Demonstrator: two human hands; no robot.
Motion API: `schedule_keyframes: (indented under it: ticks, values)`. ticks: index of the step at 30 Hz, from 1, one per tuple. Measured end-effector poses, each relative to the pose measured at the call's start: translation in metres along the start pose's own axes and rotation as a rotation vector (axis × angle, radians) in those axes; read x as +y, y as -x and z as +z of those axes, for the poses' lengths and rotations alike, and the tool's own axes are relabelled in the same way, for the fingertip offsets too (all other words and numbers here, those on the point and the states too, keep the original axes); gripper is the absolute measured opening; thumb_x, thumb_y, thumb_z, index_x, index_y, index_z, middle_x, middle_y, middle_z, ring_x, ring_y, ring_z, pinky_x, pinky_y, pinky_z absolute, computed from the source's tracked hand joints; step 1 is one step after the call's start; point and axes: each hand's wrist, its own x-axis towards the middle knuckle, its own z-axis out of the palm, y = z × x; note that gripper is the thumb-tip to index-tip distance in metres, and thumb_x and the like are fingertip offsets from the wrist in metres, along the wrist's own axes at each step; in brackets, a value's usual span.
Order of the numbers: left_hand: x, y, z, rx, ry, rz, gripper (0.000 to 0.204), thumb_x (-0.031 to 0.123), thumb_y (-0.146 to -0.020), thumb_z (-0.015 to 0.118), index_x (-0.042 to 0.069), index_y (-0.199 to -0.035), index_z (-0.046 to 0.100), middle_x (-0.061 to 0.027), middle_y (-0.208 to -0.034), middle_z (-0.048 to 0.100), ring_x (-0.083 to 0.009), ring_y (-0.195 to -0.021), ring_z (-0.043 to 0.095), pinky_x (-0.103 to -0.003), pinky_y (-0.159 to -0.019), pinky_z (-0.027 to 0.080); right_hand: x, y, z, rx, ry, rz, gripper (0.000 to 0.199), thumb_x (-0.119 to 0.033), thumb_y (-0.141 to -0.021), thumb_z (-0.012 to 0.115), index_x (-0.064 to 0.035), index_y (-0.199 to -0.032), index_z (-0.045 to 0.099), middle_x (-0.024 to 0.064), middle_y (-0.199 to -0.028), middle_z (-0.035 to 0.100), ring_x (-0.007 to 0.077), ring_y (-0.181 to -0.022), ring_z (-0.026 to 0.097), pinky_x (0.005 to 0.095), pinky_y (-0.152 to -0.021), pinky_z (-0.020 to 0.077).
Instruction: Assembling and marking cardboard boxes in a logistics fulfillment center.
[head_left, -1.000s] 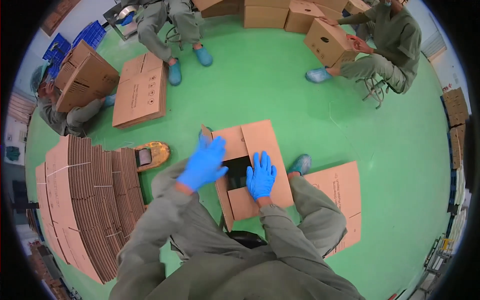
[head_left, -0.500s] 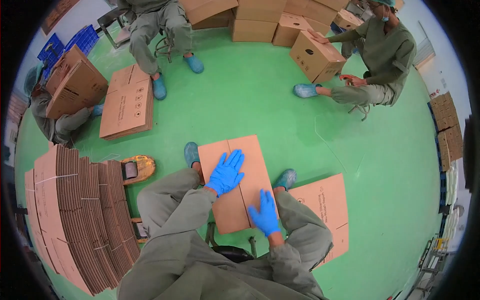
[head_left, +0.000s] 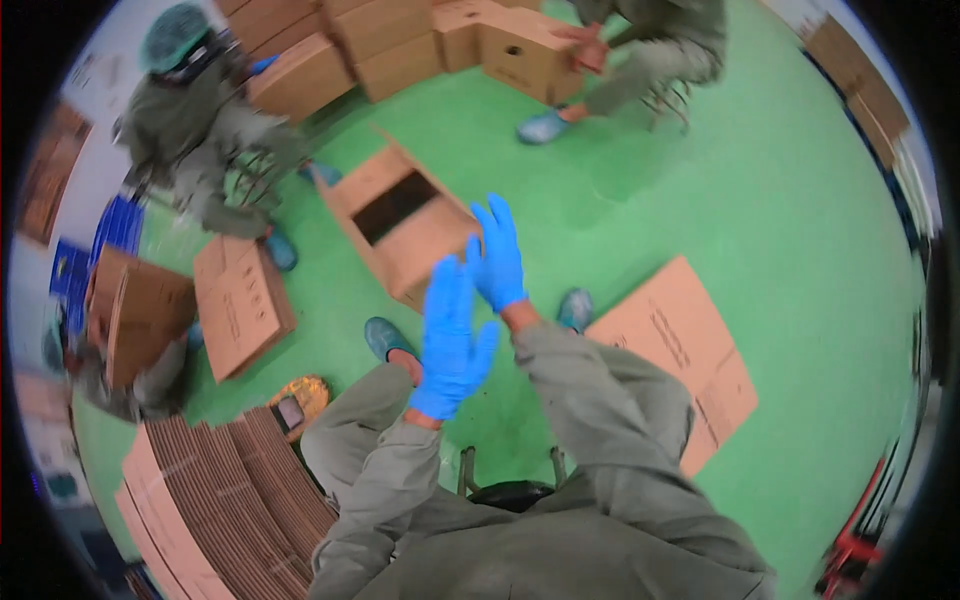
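A brown cardboard box (head_left: 440,238), tilted and with flaps spread around a dark opening, is beyond my feet. My left hand (head_left: 450,345), in a blue glove, is raised with its fingers stretched toward the box's near side. Just to its right and farther out, my gloved right hand (head_left: 498,258) is stretched out beside the box's right corner. Neither hand grips anything. I cannot tell whether the fingertips touch the cardboard.
Flattened cartons (head_left: 680,350) lie by my right leg. A tall stack of flat cartons (head_left: 230,500) stands at the lower left, near a yellow pallet jack part (head_left: 305,400). More flat cartons (head_left: 240,305) lie farther left. Co-workers sit around, before stacked boxes (head_left: 385,45).
The box has gone from between my legs to beyond my feet, and its opening now shows. Both hands have left its surface and reached forward. The view has turned.
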Motion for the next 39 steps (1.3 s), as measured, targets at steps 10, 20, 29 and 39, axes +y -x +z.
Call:
schedule_keyframes:
  ticks: [10, 20, 29, 39]
  values:
    - [-0.111, 0.133, 0.028, -0.234, 0.061, -0.516, 0.06, 0.023, -0.099, 0.047, -0.005, -0.146, 0.022, -0.0212, -0.152, 0.026, -0.031, -0.141, 0.026, -0.037, -0.115, 0.021, 0.202, 0.136, -0.303, -0.601, 0.541, 0.725, 0.077, -0.041, -0.077, 0.07, -0.0108, -0.141, 0.039, 0.0244, -0.138, 0.044, 0.0401, -0.123, 0.047, 0.0447, -0.1, 0.0432]
    - [-0.106, 0.155, 0.027, -0.57, -0.083, -0.621, 0.059, 0.031, -0.096, 0.052, -0.001, -0.143, 0.033, -0.0226, -0.143, 0.04, -0.0345, -0.133, 0.039, -0.04, -0.11, 0.031, 0.174, 0.382, -0.241, -0.66, 1.14, 0.995, 0.109, -0.031, -0.065, 0.083, -0.016, -0.151, 0.017, 0.0238, -0.154, 0.017, 0.0469, -0.136, 0.027, 0.0557, -0.101, 0.0356]
    - [-0.099, 0.139, 0.04, -0.6, -0.15, -0.471, 0.053, 0.033, -0.094, 0.054, 0.001, -0.135, 0.044, -0.0244, -0.134, 0.049, -0.0378, -0.125, 0.047, -0.043, -0.104, 0.038, 0.188, 0.356, -0.257, -0.564, 1.087, 1.009, 0.079, 0.0, -0.079, 0.057, -0.0129, -0.149, 0.023, 0.0253, -0.151, 0.023, 0.0492, -0.13, 0.035, 0.0518, -0.096, 0.0429]
    - [-0.071, 0.171, 0.034, -0.553, -0.059, -0.462, 0.052, 0.037, -0.094, 0.052, 0.002, -0.133, 0.047, -0.0219, -0.134, 0.05, -0.0361, -0.125, 0.047, -0.043, -0.105, 0.038, 0.19, 0.352, -0.292, -0.659, 0.98, 1.007, 0.098, -0.031, -0.067, 0.081, -0.0135, -0.147, 0.028, 0.0201, -0.151, 0.024, 0.0437, -0.135, 0.031, 0.058, -0.102, 0.0366]
